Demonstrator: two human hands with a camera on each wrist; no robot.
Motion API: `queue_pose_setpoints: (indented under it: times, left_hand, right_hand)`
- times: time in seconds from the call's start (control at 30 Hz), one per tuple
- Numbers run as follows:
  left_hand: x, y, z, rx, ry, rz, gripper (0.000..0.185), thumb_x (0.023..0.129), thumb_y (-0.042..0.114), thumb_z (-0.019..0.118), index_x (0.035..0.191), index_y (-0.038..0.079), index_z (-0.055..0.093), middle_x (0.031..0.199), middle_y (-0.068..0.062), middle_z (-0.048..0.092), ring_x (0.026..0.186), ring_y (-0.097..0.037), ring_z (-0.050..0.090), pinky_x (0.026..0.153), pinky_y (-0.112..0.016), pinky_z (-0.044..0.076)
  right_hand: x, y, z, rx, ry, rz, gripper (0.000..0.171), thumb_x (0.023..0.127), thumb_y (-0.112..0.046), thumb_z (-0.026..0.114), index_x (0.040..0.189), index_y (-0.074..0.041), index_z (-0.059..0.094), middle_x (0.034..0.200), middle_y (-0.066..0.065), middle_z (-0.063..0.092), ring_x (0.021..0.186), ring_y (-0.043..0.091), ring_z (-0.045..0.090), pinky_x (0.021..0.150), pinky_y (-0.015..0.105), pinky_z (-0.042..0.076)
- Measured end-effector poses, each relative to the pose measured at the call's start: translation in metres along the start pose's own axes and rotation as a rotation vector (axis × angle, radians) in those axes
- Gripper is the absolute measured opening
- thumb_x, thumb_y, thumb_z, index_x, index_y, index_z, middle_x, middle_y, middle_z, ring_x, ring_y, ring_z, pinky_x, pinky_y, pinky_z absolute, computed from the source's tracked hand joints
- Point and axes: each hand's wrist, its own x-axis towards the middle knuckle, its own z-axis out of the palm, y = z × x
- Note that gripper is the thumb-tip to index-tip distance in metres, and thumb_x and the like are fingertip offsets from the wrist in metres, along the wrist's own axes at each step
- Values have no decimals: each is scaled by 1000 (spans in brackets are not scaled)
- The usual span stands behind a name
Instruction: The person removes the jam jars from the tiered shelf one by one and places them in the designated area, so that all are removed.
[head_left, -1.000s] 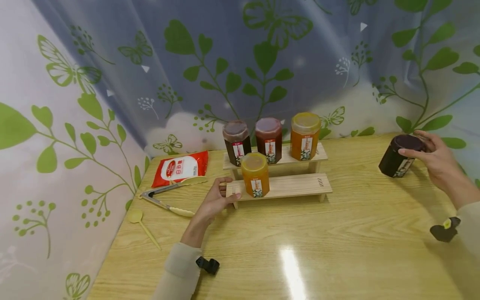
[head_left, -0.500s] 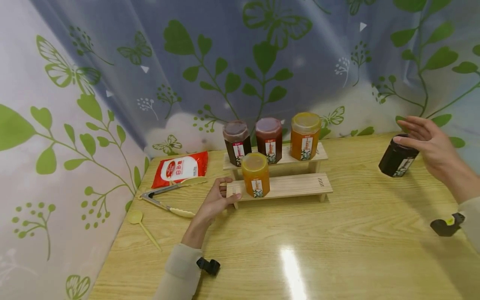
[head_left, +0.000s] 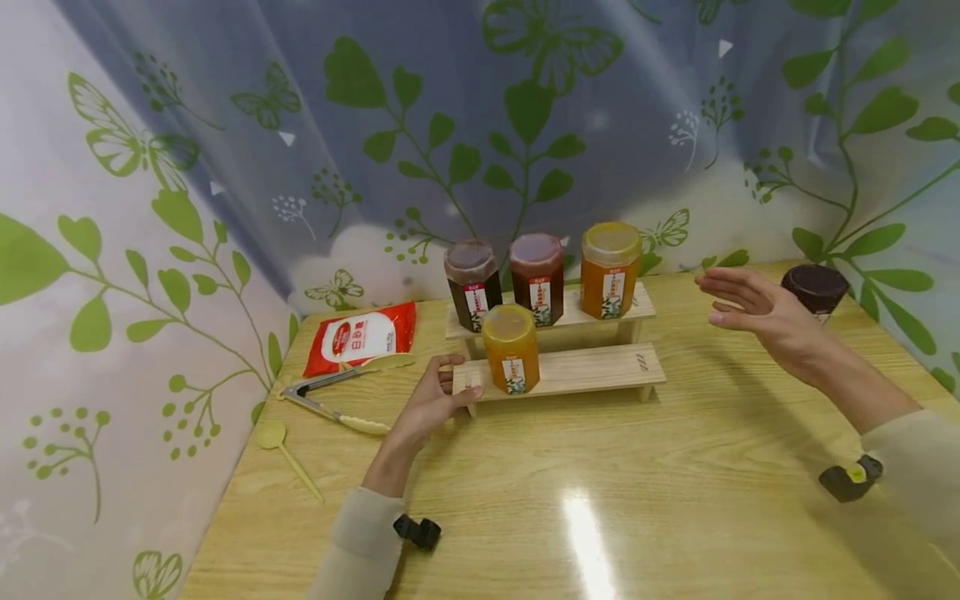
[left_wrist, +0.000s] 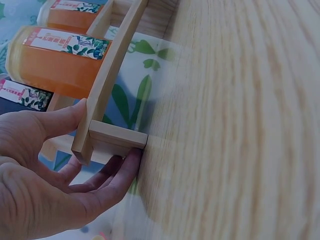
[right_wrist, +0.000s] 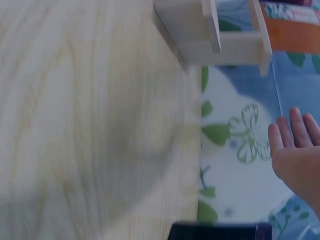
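Left hand [head_left: 429, 406] grips the wooden rack's [head_left: 592, 371] left end; right hand [head_left: 753, 304] hovers flat-fingered, holding nothing, beside the dark jar [head_left: 816, 288].

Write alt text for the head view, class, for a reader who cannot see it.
A person's left hand grips the left end of a two-step wooden rack holding four jars, while the open right hand hovers beside a dark jar on the wooden table.

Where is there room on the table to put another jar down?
The wide bare stretch of table in front of the wooden rack, between both arms, is free. The rack's lower step right of the orange jar is bare too. The left edge is crowded: tongs, spoon and red packet.
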Motion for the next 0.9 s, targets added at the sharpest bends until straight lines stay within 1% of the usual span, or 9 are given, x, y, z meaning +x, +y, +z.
queue_pose_setpoints:
  times: [0.07, 0.17, 0.33, 0.47, 0.67, 0.77, 0.9]
  left_hand:
    - [0, 0, 0, -2, 2, -6, 63, 94, 14, 78, 146, 14, 43, 130, -19, 53, 103, -26, 58, 79, -35, 50]
    - [0, -1, 0, 3, 8, -1, 63, 94, 14, 79, 146, 13, 43, 130, -19, 53, 103, -26, 58, 79, -35, 50]
    - [0, 0, 1, 10, 3, 5, 63, 94, 15, 78, 146, 12, 43, 130, -21, 52, 104, -27, 58, 81, -36, 50]
    - [-1, 1, 0, 8, 3, -5, 62, 94, 14, 78, 145, 12, 44, 130, -20, 52, 102, -26, 57, 81, -36, 50]
    - [-2, 2, 0, 17, 13, -4, 62, 93, 15, 79, 145, 13, 45, 130, -20, 50, 102, -26, 54, 79, -35, 48]
    - [-2, 1, 0, 18, 12, -4, 62, 93, 15, 79, 145, 13, 44, 131, -20, 51, 103, -27, 55, 79, -34, 49]
    - [-1, 0, 0, 15, 13, -7, 62, 94, 15, 79, 145, 13, 44, 130, -20, 52, 102, -26, 56, 80, -35, 50]
  right_hand:
    - [-1, 2, 9, -10, -45, 3, 56, 105, 6, 52, 158, -8, 38, 154, -1, 50, 137, 6, 48, 103, 16, 43]
    - [0, 4, 21, -18, -94, 15, 54, 106, 5, 51, 158, -6, 39, 154, 1, 51, 138, 8, 49, 103, 18, 45]
    - [2, 8, 37, -35, -129, 61, 51, 107, 1, 52, 157, -4, 39, 155, 5, 51, 139, 11, 50, 103, 21, 47]
    - [4, 13, 50, -40, -192, 70, 51, 108, -2, 52, 157, -3, 39, 155, 6, 50, 140, 15, 49, 104, 21, 46]
    - [12, 21, 74, 33, -297, 69, 54, 107, -2, 53, 158, -3, 36, 157, 6, 48, 145, 25, 46, 109, 29, 46]
    - [17, 26, 86, 66, -333, 76, 56, 107, -2, 52, 160, -4, 33, 160, 12, 44, 146, 28, 44, 111, 30, 45]
    - [25, 32, 102, 96, -354, 94, 59, 107, -4, 54, 161, -5, 31, 163, 21, 37, 147, 30, 42, 110, 29, 45]
